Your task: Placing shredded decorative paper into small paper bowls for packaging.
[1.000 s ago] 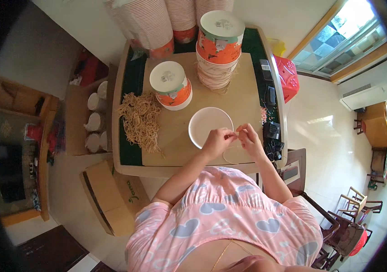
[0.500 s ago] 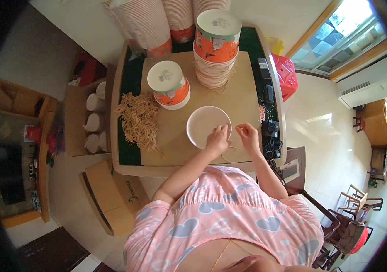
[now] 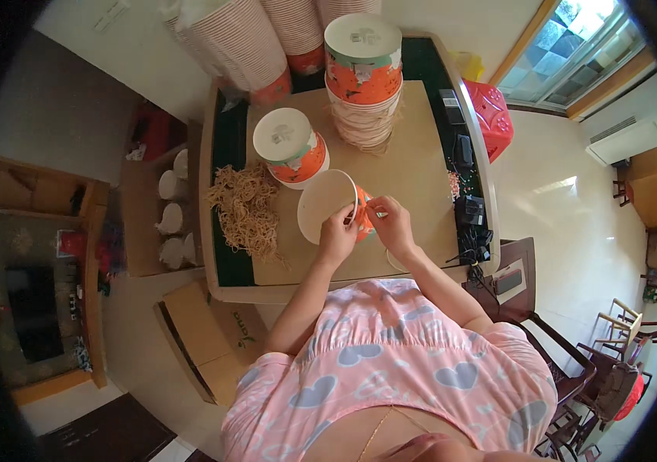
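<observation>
The paper bowl (image 3: pixel 332 215) — white inside, orange on its outer wall — is tipped on its side near the front edge of the table (image 3: pixel 421 177), its mouth turned toward the person's left. The left hand (image 3: pixel 337 235) curls its fingers closed on the bowl's rim, while the right hand (image 3: pixel 391 225) pinches at the orange wall; what it pinches is too small to tell. By the look of it, the step in hand is work on the bowl's side or rim, and any next move calls for a steady hold from the left hand so the bowl does not roll. Just behind stands a lidded bowl (image 3: pixel 291 146), with a tall stack of bowls (image 3: pixel 364 77) toward the back edge — a heap of dry noodles (image 3: pixel 245 208) lies along the left edge.
</observation>
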